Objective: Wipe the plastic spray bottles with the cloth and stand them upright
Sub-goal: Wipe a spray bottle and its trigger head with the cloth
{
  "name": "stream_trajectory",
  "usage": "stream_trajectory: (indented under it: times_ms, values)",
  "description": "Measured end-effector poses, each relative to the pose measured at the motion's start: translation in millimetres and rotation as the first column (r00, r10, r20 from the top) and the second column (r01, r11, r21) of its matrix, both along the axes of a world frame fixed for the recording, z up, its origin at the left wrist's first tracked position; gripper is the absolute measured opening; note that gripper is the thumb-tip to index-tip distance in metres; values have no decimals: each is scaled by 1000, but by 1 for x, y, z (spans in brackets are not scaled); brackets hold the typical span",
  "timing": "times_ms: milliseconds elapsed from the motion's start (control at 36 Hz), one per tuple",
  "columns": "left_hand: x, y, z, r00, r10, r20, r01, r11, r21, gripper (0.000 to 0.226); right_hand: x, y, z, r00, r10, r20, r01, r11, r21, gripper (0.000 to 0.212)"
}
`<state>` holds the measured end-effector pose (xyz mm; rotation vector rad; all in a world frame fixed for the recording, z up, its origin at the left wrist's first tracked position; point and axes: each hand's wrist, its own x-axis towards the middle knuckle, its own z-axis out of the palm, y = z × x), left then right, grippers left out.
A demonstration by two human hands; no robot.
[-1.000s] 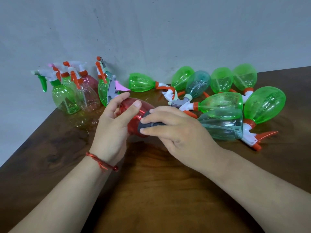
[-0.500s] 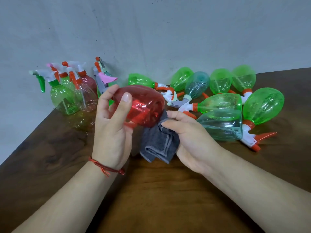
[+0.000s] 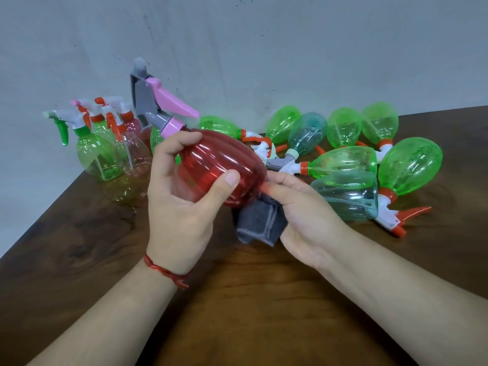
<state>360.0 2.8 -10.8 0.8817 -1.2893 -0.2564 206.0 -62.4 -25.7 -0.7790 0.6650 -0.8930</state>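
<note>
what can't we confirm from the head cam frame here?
- Cloth: contact with the red bottle is hidden beneath the bottle and behind the right hand.
- Left hand: palm side faces away.
- Upright bottles at far left: overlapping, exact count unclear.
- Both arms: cut off by the bottom edge.

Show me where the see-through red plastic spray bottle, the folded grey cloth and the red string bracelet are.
See-through red plastic spray bottle (image 3: 224, 167): head view, on its ribbed body.
Folded grey cloth (image 3: 260, 224): head view, on the hanging fold below the bottle.
Red string bracelet (image 3: 165, 272): head view, on the cord across the left wrist.
</note>
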Motion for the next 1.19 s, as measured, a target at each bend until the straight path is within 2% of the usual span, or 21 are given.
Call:
stream_trajectory:
  times_ms: [56,139,278,361,500,556,611,667,750,806,861,944,1083,1139,1194]
  values:
    - [3,-2,0,1000,-3,-9,3,1000,-2,57,1,5,-3,995,80,-67,-81,997,-15,22]
    - [11,-6,-2,999,44,-17,-44,999,15,54,1,7,-2,989,137,-48,-139,990,-40,23]
    - [15,-7,-3,999,15,-32,-14,1000,14,54,-4,-3,7,995,-24,92,25,1000,-5,36]
    - [9,-5,-2,997,-43,-60,44,999,12,55,-4,-2,6,995,-52,87,50,999,21,35]
    - [17,-7,-6,995,-27,-99,32,998,47,53,0,10,0,994,111,-7,-111,994,3,24]
    - [21,-9,-6,992,-9,-129,20,996,82,53,-1,11,2,992,125,-1,-125,992,-12,20]
    - [24,-10,-6,990,30,-138,-15,993,114,53,-4,7,7,999,48,25,-47,998,-33,21]
    - [26,-9,-8,993,99,-58,-90,985,148,55,-9,-1,12,996,-83,33,87,987,-133,17]
    - [21,-10,-12,994,95,61,-106,973,206,66,-12,-7,10,973,-222,-68,176,897,-406,20]
    - [14,-9,-13,996,69,62,-82,968,236,80,-10,-5,5,962,-242,-122,153,856,-494,19]
    - [9,-7,-12,995,95,29,-100,962,256,92,-9,-1,1,957,-240,-160,126,847,-517,20]
    - [9,-5,-9,995,102,3,-98,953,286,94,-8,2,-2,960,-220,-174,100,847,-522,21]
    - [11,-3,-9,993,47,108,-79,946,316,89,-13,-1,0,950,-229,-213,48,781,-623,22]
    - [10,-2,-9,985,62,163,-114,937,330,88,-17,-4,4,937,-295,-185,82,703,-706,23]
    - [9,-3,-11,960,92,263,-179,927,330,88,-23,-7,11,903,-417,-105,159,551,-820,26]
